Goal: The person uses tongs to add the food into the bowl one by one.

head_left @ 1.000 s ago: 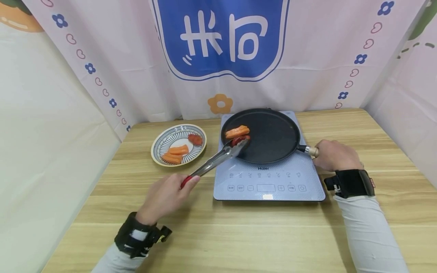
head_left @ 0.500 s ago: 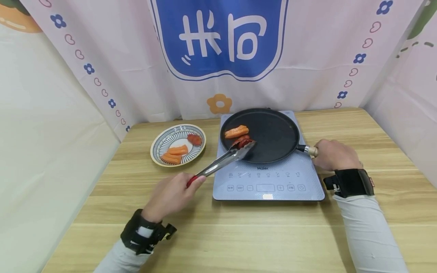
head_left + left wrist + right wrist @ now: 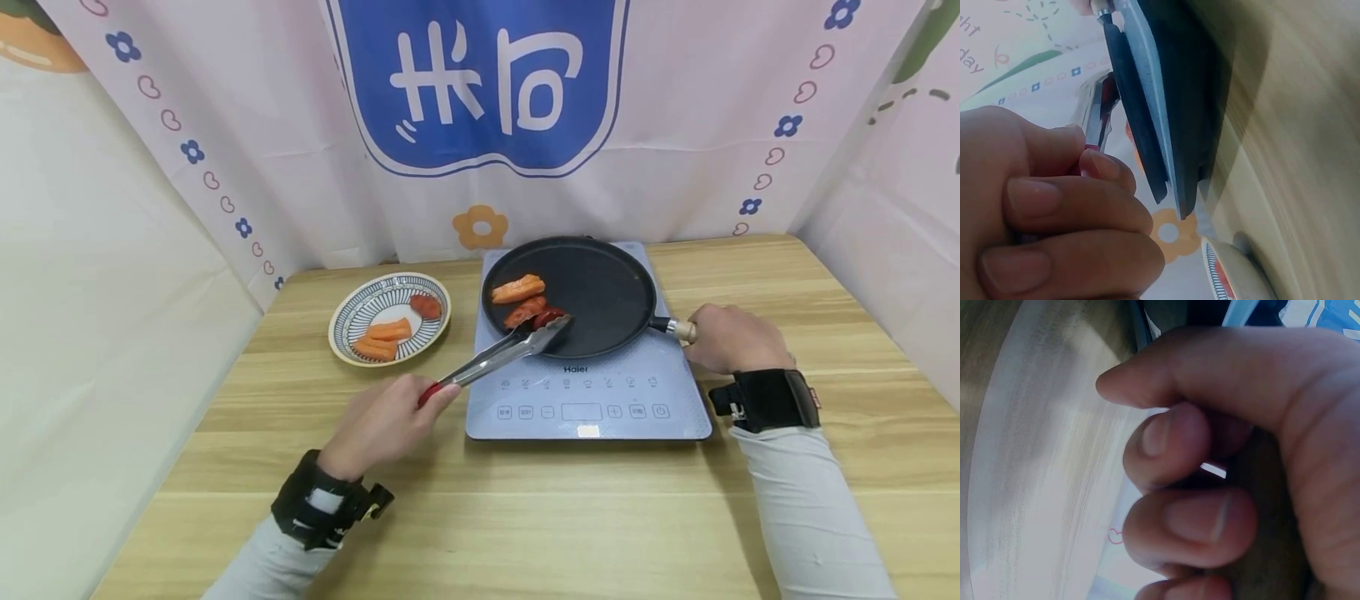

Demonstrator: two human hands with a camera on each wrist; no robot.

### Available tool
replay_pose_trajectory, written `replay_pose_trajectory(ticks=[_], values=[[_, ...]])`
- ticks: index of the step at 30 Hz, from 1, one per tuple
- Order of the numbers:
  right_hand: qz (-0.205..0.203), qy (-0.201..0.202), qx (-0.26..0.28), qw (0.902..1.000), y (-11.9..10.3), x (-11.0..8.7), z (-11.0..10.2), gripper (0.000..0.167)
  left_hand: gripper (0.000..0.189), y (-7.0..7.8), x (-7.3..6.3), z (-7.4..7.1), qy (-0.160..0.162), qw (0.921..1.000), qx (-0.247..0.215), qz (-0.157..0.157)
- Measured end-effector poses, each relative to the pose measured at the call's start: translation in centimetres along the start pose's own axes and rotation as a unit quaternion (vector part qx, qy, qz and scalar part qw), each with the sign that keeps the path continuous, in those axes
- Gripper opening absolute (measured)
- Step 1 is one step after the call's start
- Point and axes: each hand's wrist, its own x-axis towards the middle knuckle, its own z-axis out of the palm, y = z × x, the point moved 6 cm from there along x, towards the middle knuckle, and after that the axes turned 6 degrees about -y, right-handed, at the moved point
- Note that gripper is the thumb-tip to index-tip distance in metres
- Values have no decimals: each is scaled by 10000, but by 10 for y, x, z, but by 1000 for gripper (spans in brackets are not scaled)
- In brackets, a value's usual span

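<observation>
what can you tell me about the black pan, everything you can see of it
The pan is round, shallow and dull black, with a low rim; it looks like coated metal. Its short handle has a black stub, a silvery collar and a pale, wood-like grip, held by the right hand. It rests on the far part of the cooktop. An orange piece and reddish pieces sit toward its left side, the tongs reaching over its near rim; whether they touch it is unclear.

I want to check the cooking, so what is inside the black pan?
In the black pan are orange food, a reddish piece and a dark red piece. The tongs partly cover the dark red piece; what lies beneath the food is hidden.
</observation>
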Motion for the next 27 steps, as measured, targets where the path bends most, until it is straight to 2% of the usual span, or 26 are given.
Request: replay_pose_trajectory(ticks=[5, 10, 15, 21, 27], values=[[-6, 22, 17, 10000, -1, 0, -1, 20, 53, 8, 4, -11, -57, 9997, 189, 113], [-9, 40, 22, 10000, 0, 0, -2, 20, 50, 20, 9, -26, -226, 9975, 606, 296], [-12, 33, 20, 10000, 0, -1, -3, 17, 50, 28, 13, -36, -457, 9951, 829, 280], [2, 20, 35, 10000, 0, 0, -3, 17, 47, 32, 14, -38, -790, 9943, 673, 223], [-1, 24, 47, 10000, -1, 0, -1, 19, 49, 31, 16, -36, -885, 9941, 626, 89]])
